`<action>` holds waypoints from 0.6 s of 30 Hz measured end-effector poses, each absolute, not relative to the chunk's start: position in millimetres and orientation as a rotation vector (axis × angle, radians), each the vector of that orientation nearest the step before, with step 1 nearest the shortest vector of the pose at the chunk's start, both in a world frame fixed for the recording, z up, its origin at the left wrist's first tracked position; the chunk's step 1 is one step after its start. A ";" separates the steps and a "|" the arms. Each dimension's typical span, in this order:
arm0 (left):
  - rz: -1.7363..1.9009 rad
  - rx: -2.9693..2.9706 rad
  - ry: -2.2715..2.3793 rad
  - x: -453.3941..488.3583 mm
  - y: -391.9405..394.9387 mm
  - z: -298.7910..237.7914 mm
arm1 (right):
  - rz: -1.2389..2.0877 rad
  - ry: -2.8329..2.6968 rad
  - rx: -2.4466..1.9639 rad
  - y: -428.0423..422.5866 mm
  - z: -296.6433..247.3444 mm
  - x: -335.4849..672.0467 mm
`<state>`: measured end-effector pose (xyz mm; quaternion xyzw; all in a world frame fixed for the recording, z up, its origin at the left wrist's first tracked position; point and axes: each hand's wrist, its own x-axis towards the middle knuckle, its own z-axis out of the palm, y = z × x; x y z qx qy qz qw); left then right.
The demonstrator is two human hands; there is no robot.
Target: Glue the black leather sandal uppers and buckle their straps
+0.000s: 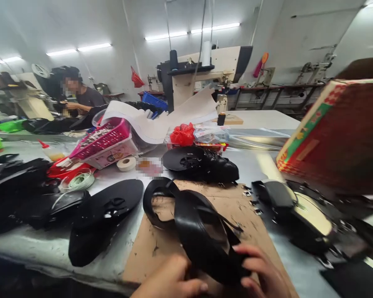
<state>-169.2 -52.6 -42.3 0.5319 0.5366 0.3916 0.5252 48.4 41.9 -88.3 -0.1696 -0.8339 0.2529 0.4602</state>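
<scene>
A long, glossy black leather-like strip (188, 231) curves and crosses over itself on a brown cardboard sheet (155, 248) in front of me. My right hand (262, 269) has its fingers bent over the strip's near right end, gripping it. Curled at the near left edge of the strip is my left hand (174, 275), its thumb pointing right; what its fingers hold, if anything, is hidden. Beyond the strip lies a black piece with an oval panel (183, 159). To the left sits a similar black oval-topped piece (108, 207).
A pink basket (104, 140), a white tape roll (126, 164) and a red plastic bag (182, 134) stand behind. A sewing machine (202, 66) rises farther back. At right are a large red box (338, 136) and black buckled pieces (278, 198). Another person (90, 97) sits far left.
</scene>
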 end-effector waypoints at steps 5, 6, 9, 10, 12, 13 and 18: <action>1.463 0.631 1.101 -131.6 -38.2 -54.3 | 0.814 -2.013 -0.436 38.0 -61.3 44.2; 1.552 0.519 1.100 -127.1 -35.2 -54.7 | 0.832 -2.024 -0.445 37.7 -57.9 44.9; 1.651 0.349 1.097 -118.4 -28.5 -52.7 | 0.776 -2.012 -0.472 39.3 -49.3 46.8; 1.650 0.342 1.097 -116.6 -27.3 -51.4 | 0.729 -1.998 -0.472 40.5 -46.0 46.4; 1.637 0.340 1.090 -113.6 -26.3 -49.1 | 0.656 -2.004 -0.455 43.0 -38.7 43.3; 1.635 0.337 1.078 -112.5 -26.3 -48.4 | 0.653 -2.029 -0.449 44.0 -35.1 40.8; 1.683 0.264 1.015 -112.6 -27.2 -48.8 | 0.952 -2.091 -0.607 43.4 -25.4 29.9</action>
